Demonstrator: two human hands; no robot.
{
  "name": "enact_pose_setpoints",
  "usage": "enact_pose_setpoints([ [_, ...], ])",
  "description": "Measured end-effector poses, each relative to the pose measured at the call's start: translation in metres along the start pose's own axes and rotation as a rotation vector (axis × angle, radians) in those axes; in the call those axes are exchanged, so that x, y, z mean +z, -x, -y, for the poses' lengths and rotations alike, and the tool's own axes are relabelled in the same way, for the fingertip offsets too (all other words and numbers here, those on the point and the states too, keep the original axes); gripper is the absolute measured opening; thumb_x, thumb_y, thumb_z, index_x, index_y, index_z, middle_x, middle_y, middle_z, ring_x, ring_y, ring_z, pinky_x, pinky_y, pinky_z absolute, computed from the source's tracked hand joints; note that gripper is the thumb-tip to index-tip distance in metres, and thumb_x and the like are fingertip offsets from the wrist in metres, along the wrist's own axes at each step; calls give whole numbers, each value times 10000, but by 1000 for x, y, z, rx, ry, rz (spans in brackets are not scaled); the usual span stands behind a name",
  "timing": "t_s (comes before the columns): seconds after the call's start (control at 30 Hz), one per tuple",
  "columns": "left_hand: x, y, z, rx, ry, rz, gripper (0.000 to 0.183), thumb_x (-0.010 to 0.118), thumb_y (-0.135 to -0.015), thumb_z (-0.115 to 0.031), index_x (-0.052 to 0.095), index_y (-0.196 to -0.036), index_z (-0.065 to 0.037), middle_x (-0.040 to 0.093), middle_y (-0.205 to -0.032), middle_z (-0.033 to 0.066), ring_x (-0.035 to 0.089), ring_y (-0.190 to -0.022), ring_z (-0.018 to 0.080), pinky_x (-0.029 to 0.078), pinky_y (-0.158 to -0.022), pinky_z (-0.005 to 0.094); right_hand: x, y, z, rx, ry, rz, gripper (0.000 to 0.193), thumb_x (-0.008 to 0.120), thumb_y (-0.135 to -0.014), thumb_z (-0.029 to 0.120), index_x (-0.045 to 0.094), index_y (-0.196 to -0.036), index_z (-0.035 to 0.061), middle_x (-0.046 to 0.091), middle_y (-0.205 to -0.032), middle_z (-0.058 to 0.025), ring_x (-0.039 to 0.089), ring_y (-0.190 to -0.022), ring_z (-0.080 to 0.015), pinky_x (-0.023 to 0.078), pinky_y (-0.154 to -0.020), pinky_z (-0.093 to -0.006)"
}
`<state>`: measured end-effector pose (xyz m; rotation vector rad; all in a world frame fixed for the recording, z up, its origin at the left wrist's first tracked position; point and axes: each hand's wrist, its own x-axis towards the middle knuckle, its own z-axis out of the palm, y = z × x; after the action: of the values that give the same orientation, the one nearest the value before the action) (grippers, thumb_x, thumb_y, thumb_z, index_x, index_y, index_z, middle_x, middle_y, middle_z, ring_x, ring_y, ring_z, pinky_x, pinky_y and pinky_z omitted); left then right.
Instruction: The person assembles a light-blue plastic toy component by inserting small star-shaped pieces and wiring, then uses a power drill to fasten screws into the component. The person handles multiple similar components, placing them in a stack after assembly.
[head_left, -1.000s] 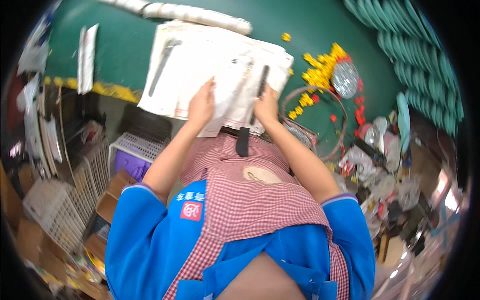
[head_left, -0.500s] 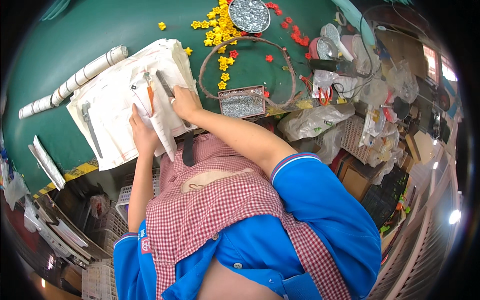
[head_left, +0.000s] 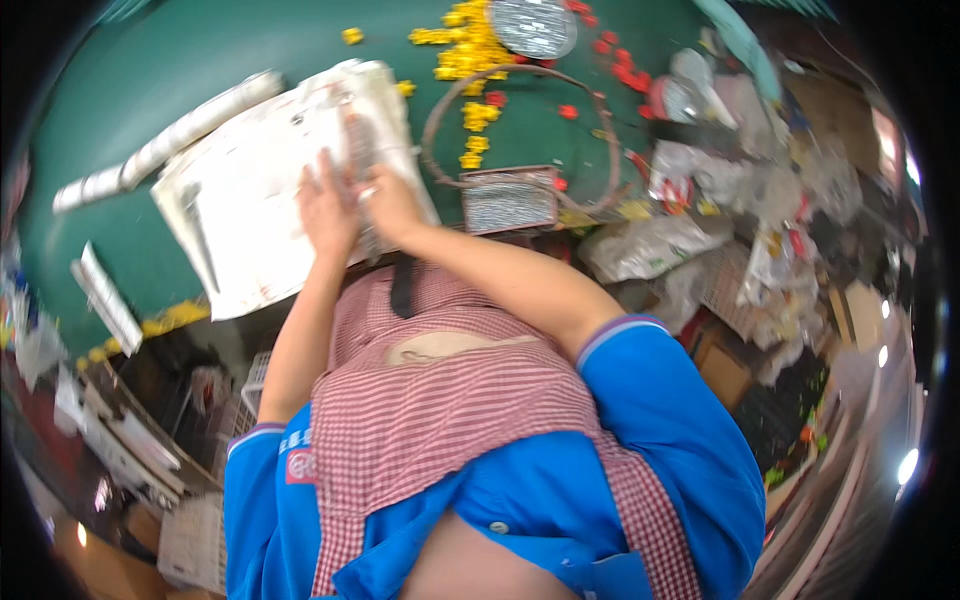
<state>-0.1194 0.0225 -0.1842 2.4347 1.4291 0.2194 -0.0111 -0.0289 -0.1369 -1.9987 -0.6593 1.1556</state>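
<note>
A stack of white sheets lies on the green table. My left hand rests flat on the top sheet with its fingers stretched out. Close beside it, my right hand has its fingers curled around a narrow grey strip, which is blurred and partly covered by the hand. On the left part of the stack lies another thin grey strip. The orange-handled tool seen earlier cannot be made out.
A long white roll lies beyond the stack at the left. Yellow star-shaped pieces and red ones are scattered near a round tin of metal bits. A brown hoop and a rectangular tray lie right.
My left hand has released the folded sheet edge and now lies flat on the stack, nearer my right hand. The folded sheet is down. The whole view has shifted slightly.
</note>
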Motion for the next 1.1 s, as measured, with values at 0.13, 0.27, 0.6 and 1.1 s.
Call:
enact_pose_setpoints([
  [0.13,-36,-3,-8,-70,175,94,968,786,-718,-334,244,-1486,-102,407,-1336,237,480,-1168,419,420,-969,461,-35,-9,-26,-108,297,-168,210,617,-845,141,549,-1009,27,660,-923,-192,640,-852,-389,482,-739,-474],
  [0.27,-48,-13,-14,-288,401,79,1065,829,-634,-289,208,-1479,-102,424,-1261,197,556,-1062,366,510,-837,418,-35,-10,-25,-116,341,-86,213,635,-861,163,554,-1006,29,666,-873,-175,639,-824,-380,483,-733,-462],
  [0.6,-75,-17,8,-345,324,159,838,774,-700,-174,370,-1432,-237,523,-1163,146,623,-869,362,527,-763,424,-27,-18,-31,-44,349,-13,240,596,-886,94,542,-1093,-15,688,-901,-137,653,-576,-213,521,-513,-316],
  [1.1,-41,1,10,-69,44,-21,814,771,-684,-242,405,-1365,15,425,-1388,129,484,-1185,317,426,-962,393,-40,-31,-1,-934,947,266,496,559,-754,-3,538,-1249,-14,471,-1391,-110,432,-1293,-295,357,-1063,-416],
])
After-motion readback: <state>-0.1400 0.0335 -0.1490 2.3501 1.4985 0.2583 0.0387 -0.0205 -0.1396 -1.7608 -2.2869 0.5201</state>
